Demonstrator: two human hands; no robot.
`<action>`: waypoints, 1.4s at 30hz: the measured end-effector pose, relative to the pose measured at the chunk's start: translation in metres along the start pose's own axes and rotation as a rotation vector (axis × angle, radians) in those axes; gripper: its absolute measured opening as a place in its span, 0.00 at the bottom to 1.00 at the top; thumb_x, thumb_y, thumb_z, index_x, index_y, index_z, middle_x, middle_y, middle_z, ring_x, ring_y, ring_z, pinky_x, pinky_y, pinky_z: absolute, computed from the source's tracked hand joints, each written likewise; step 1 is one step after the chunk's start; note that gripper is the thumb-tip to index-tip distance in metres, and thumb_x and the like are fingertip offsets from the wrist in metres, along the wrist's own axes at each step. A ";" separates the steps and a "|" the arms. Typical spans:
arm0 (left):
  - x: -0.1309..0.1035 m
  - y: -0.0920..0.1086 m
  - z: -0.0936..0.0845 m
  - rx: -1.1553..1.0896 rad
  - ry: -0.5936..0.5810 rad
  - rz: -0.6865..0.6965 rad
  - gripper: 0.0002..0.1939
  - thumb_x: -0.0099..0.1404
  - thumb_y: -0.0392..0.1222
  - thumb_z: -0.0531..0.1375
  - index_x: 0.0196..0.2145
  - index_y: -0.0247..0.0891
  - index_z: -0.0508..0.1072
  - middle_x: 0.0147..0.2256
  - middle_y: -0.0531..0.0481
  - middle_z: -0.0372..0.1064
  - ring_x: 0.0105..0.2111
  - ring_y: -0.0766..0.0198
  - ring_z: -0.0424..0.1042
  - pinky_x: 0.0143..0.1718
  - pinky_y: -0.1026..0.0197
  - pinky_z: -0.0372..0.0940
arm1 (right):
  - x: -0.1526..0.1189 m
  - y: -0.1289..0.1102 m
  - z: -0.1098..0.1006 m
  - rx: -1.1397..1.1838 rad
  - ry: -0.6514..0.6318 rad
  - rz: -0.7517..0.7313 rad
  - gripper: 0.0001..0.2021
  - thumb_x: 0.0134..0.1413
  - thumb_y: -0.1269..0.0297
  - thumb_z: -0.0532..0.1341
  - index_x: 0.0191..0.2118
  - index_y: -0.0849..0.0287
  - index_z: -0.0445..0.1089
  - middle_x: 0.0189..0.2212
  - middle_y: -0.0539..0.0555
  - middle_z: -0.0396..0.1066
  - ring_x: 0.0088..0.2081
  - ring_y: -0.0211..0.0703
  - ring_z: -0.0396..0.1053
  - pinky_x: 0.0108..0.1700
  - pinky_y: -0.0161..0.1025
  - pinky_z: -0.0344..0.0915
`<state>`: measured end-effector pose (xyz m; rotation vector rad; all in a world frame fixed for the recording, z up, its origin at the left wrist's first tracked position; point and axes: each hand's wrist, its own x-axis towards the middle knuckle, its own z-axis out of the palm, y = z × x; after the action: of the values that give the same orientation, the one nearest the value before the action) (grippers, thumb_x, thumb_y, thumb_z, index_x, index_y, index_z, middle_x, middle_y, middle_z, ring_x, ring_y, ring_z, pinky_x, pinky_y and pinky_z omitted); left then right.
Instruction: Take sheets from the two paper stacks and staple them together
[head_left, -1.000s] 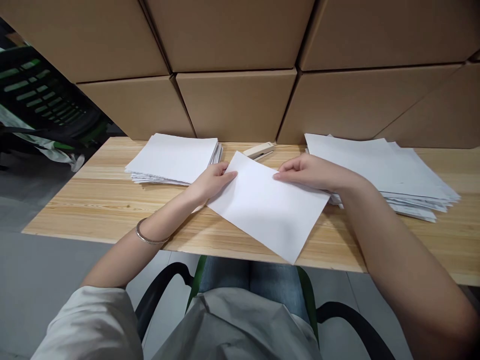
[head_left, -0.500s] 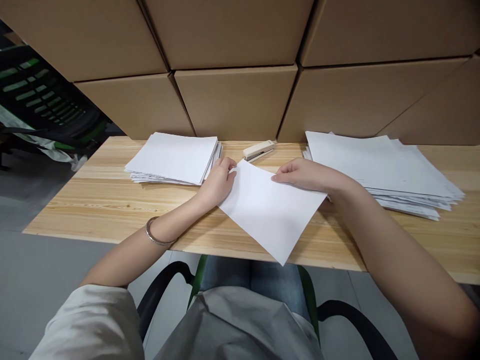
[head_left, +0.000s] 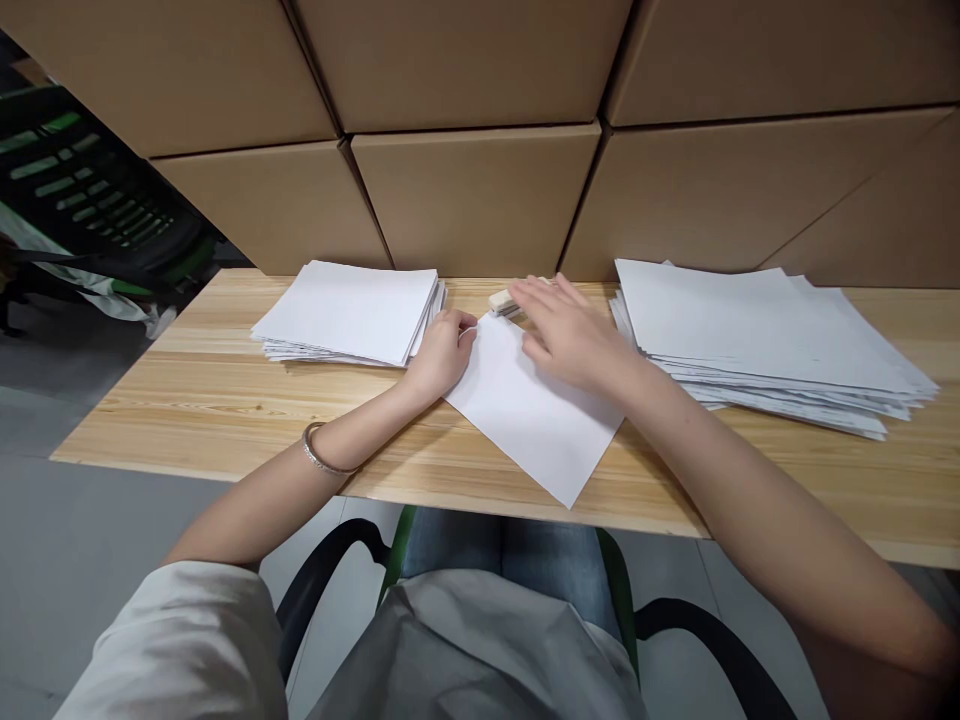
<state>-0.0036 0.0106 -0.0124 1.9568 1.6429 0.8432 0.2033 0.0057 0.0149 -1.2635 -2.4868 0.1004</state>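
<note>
1. While the left hand (head_left: 441, 357) clamps the paper (head_left: 541, 430) by its corner between thumb and fingers, the right hand (head_left: 574, 340) reaches over the stapler (head_left: 500, 302), thumb apart from its extended fingers; contact is unclear.
2. Paper lies angled on the table (head_left: 180, 410), between the left stack (head_left: 349, 312) and right stack (head_left: 757, 320).

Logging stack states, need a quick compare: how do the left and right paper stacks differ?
The left stack is fairly neat, with slightly uneven edges; the right stack is loosely fanned, sheets jutting out at its right side.
The left stack covers less of the table than the right stack.
The left stack's top sheet looks mostly exposed; the right stack's does too, with more skewed sheets showing beneath.
Shared: both are white paper, lying flat.
</note>
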 end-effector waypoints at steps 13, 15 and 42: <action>0.004 -0.006 0.005 -0.021 0.014 0.018 0.07 0.68 0.30 0.57 0.40 0.35 0.74 0.46 0.40 0.77 0.48 0.55 0.75 0.56 0.48 0.68 | 0.006 0.001 0.023 0.090 -0.070 0.003 0.34 0.58 0.73 0.53 0.71 0.74 0.59 0.72 0.62 0.56 0.75 0.54 0.50 0.77 0.54 0.46; 0.004 -0.003 0.004 -0.017 0.005 -0.004 0.07 0.68 0.29 0.57 0.40 0.35 0.74 0.46 0.40 0.76 0.50 0.55 0.74 0.57 0.49 0.67 | 0.007 -0.001 0.025 0.071 -0.061 0.000 0.33 0.59 0.72 0.53 0.70 0.74 0.61 0.71 0.63 0.58 0.74 0.54 0.52 0.76 0.55 0.47; -0.019 0.009 -0.022 0.071 -0.071 0.053 0.15 0.57 0.32 0.59 0.39 0.38 0.84 0.32 0.48 0.74 0.30 0.59 0.71 0.36 0.56 0.68 | -0.013 -0.019 0.002 0.090 0.238 0.016 0.30 0.55 0.72 0.52 0.64 0.59 0.68 0.64 0.60 0.69 0.68 0.58 0.63 0.74 0.64 0.48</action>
<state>-0.0149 -0.0110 0.0061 2.0632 1.6065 0.7350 0.1952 -0.0154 0.0135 -1.1847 -2.2450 0.0608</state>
